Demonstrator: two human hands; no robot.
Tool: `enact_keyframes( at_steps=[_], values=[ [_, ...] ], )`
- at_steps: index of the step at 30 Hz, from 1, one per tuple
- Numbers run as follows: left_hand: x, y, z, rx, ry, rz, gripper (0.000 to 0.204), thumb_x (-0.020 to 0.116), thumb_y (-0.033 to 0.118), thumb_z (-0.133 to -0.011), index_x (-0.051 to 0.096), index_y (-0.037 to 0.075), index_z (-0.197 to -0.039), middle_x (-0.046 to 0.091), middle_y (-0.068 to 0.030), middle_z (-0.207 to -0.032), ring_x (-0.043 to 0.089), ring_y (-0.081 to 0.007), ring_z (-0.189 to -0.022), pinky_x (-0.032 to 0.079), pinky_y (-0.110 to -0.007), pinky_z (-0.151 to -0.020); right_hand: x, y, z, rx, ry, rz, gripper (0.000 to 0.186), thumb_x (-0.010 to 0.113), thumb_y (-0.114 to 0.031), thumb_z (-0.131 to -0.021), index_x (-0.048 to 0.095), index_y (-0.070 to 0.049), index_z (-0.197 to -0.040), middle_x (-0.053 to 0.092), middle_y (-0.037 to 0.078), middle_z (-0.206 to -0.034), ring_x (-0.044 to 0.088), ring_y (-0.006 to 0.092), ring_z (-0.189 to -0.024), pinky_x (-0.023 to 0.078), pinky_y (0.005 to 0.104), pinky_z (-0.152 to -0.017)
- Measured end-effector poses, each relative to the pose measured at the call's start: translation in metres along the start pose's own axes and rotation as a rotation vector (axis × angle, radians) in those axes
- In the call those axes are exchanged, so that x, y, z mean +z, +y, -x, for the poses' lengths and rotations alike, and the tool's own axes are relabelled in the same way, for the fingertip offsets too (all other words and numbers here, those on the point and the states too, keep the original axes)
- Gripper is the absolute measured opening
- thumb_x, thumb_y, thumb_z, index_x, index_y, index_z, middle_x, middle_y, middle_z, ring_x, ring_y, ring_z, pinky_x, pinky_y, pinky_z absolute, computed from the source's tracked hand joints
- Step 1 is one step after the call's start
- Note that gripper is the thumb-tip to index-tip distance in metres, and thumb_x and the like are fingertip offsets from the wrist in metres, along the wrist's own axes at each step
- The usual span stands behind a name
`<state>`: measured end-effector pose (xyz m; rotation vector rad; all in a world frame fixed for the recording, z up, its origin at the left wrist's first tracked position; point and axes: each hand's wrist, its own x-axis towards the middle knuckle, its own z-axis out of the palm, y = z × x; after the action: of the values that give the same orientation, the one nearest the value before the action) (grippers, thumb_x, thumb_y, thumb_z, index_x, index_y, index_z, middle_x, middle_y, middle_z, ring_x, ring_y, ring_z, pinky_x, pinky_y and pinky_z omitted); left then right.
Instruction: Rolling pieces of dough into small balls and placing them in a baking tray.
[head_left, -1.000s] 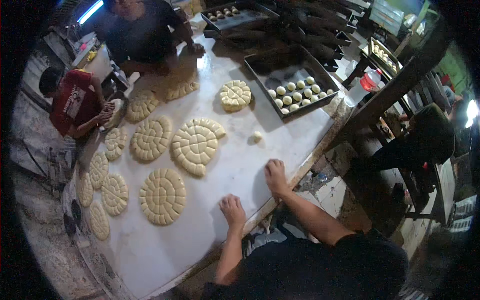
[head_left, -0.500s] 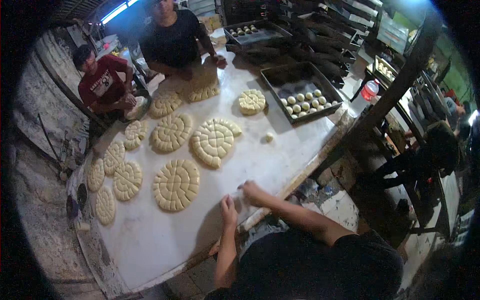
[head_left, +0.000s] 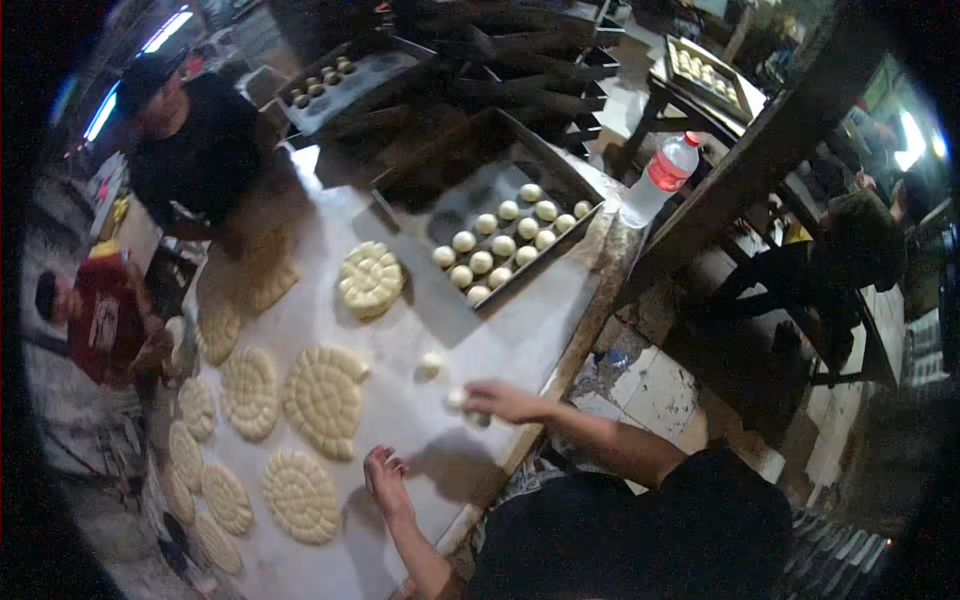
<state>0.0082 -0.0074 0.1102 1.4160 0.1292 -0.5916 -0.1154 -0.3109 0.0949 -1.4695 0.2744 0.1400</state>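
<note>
My right hand point(head_left: 497, 400) reaches over the white table point(head_left: 520, 330) with its fingers closed on a small pale dough ball point(head_left: 456, 399). Another loose dough ball point(head_left: 430, 364) lies just beyond it. My left hand point(head_left: 386, 482) rests flat on the table near the front edge, fingers spread, holding nothing. Round spiral clusters of dough pieces lie to the left; the nearest ones are a large cluster point(head_left: 324, 398) and a lower cluster point(head_left: 300, 494).
A dark baking tray point(head_left: 470, 200) with several dough balls sits at the far right of the table, a smaller dough cluster point(head_left: 371, 280) beside it. Two other people point(head_left: 195, 150) point(head_left: 105, 320) work at the far and left sides. A plastic bottle point(head_left: 660, 175) stands by a wooden post.
My right hand has moved right and forward from beside my left hand and now holds a dough ball. The view has swung toward the tray.
</note>
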Motion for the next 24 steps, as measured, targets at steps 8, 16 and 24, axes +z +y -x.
enact_keyframes(
  at_steps=[8,16,24],
  values=[
    [0.327,0.048,-0.131,0.577,-0.488,-1.016,0.026,0.063,0.014,-0.1,0.067,0.003,-0.124,0.069,-0.0185,-0.119,0.062,-0.0389,-0.116,0.048,-0.046,-0.102,-0.328,-0.073,-0.028,-0.252,1.142,0.494,0.02,0.063,-0.016,-0.106,0.065,0.0,-0.118,0.07,0.018,-0.095,0.068,0.0256,-0.078,0.054,0.0419,-0.074],
    [0.491,0.009,-0.189,0.626,-0.749,-1.516,0.082,0.065,0.041,-0.101,0.035,-0.01,-0.158,0.029,-0.0342,-0.167,0.022,-0.0483,-0.158,0.02,-0.058,-0.128,-0.383,-0.058,-0.098,0.225,1.04,1.072,0.039,0.074,-0.022,-0.094,0.061,-0.002,-0.124,0.065,0.018,-0.118,0.064,0.0403,-0.111,0.055,0.0482,-0.093],
    [0.498,0.007,-0.215,0.536,-0.767,-1.481,0.082,0.058,0.046,-0.106,0.029,-0.008,-0.162,0.019,-0.0309,-0.172,0.012,-0.0476,-0.161,0.016,-0.058,-0.129,-0.39,-0.079,-0.089,0.09,0.782,1.047,0.047,0.061,0.004,-0.087,0.064,-0.001,-0.134,0.062,0.016,-0.129,0.058,0.0402,-0.118,0.051,0.0454,-0.101]
  ],
)
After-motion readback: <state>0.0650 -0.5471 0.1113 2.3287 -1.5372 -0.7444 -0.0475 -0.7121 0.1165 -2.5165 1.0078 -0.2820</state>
